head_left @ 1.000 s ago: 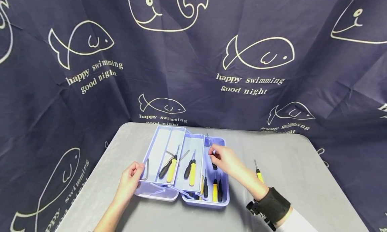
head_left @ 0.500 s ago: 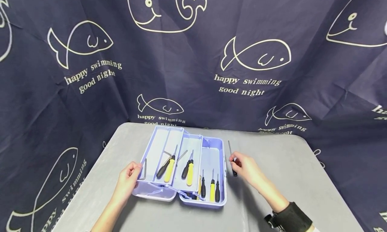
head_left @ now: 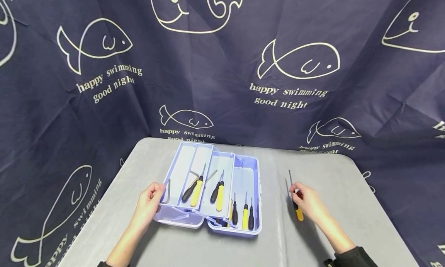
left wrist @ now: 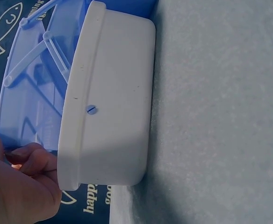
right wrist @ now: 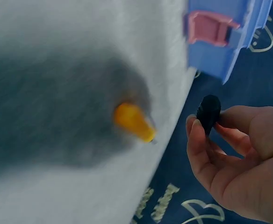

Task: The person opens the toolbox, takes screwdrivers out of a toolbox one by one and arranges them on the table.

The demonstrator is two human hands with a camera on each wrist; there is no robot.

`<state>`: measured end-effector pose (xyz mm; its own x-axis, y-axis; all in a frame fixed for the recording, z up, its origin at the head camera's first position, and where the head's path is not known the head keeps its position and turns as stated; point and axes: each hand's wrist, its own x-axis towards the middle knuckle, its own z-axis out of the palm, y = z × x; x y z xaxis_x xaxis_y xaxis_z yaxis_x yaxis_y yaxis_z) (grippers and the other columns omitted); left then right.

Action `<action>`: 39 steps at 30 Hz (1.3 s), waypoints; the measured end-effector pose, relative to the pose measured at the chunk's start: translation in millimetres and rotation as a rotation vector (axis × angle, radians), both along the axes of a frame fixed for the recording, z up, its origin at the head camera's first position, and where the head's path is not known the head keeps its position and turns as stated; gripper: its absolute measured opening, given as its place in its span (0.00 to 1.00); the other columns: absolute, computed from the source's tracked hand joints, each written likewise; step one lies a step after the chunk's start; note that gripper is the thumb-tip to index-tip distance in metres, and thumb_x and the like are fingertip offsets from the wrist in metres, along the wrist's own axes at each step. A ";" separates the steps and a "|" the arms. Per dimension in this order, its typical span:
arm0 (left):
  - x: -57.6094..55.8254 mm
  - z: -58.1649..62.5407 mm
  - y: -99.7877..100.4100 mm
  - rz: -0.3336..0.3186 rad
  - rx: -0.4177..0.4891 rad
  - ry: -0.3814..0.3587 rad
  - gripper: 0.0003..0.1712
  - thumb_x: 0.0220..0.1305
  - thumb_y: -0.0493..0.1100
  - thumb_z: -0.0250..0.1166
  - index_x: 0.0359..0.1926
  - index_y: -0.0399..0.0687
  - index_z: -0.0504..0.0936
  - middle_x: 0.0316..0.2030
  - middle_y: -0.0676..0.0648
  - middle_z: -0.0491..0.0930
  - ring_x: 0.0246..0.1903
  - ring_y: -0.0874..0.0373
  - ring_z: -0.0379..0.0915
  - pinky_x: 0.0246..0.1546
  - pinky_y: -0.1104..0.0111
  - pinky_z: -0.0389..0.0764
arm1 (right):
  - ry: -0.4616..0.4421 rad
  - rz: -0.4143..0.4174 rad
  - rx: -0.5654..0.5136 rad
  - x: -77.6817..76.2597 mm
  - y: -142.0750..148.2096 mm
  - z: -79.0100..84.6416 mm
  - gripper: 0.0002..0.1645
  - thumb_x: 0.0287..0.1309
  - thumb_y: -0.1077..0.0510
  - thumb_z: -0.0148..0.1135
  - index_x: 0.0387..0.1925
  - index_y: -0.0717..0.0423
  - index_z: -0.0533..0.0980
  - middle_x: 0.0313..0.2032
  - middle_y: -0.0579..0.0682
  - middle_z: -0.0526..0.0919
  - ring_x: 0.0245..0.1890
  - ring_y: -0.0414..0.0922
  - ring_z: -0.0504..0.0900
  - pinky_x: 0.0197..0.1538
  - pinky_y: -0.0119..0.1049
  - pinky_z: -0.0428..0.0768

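My right hand (head_left: 307, 200) pinches a black-handled screwdriver (right wrist: 208, 112) above the table, shaft pointing away. Under it on the table lies a yellow-handled screwdriver (head_left: 299, 214), partly hidden by the hand in the head view. At the left, my left hand (head_left: 147, 201) grips the outer edge of the upper tray (head_left: 178, 170) of an open light-blue toolbox (head_left: 258, 182). A hex key (head_left: 168, 191) lies in that tray beside my left fingers. In the left wrist view the curled left hand (left wrist: 24, 186) is by the toolbox's white lid (left wrist: 118, 102).
The tiered trays hold black and yellow screwdrivers (head_left: 197, 191) and more hex keys (head_left: 211, 176). Several screwdrivers (head_left: 245, 216) lie in the deep right compartment. A pink latch (right wrist: 209, 28) is on the toolbox's side. A dark fish-print curtain (head_left: 222, 85) hangs behind the grey table (head_left: 333, 182).
My right hand has carried the black screwdriver out of the toolbox's deep compartment and rightward, over the yellow screwdriver on the table. My left hand keeps its grip on the tray edge.
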<state>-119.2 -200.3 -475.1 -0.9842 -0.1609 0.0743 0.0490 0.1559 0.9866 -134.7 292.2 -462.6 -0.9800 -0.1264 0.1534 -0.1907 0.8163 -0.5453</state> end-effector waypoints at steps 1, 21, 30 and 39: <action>0.6 -0.1 0.3 -0.001 0.000 0.001 0.17 0.79 0.37 0.56 0.30 0.32 0.68 0.14 0.58 0.62 0.13 0.67 0.57 0.14 0.76 0.62 | -0.002 -0.006 0.003 1.6 4.6 -3.3 0.06 0.64 0.69 0.63 0.37 0.56 0.77 0.21 0.42 0.74 0.21 0.36 0.69 0.29 0.34 0.70; -1.3 2.0 2.0 -0.003 0.012 -0.006 0.16 0.79 0.37 0.55 0.30 0.34 0.69 0.14 0.58 0.64 0.13 0.68 0.58 0.15 0.76 0.62 | -0.222 -0.101 0.040 12.4 32.5 -23.5 0.05 0.68 0.66 0.61 0.43 0.61 0.75 0.30 0.50 0.84 0.28 0.45 0.79 0.31 0.39 0.77; 0.5 0.7 0.4 0.015 -0.001 -0.026 0.16 0.79 0.37 0.55 0.31 0.32 0.69 0.14 0.58 0.63 0.14 0.68 0.58 0.15 0.76 0.62 | -0.259 -0.143 -0.012 13.8 33.1 -26.6 0.07 0.65 0.66 0.63 0.36 0.60 0.72 0.29 0.51 0.83 0.24 0.44 0.78 0.25 0.36 0.77; -1.2 0.2 0.8 0.016 -0.005 -0.020 0.16 0.78 0.36 0.55 0.30 0.31 0.69 0.13 0.58 0.63 0.13 0.68 0.57 0.14 0.76 0.62 | -0.267 -0.149 0.056 12.9 34.2 -25.7 0.07 0.62 0.64 0.64 0.33 0.57 0.72 0.26 0.46 0.78 0.26 0.44 0.75 0.29 0.36 0.75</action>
<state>-120.4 -199.6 -474.9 -0.9828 -0.1760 0.0553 0.0266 0.1613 0.9865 -121.8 326.4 -488.2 -0.9932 0.0209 -0.1148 0.0773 0.8549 -0.5129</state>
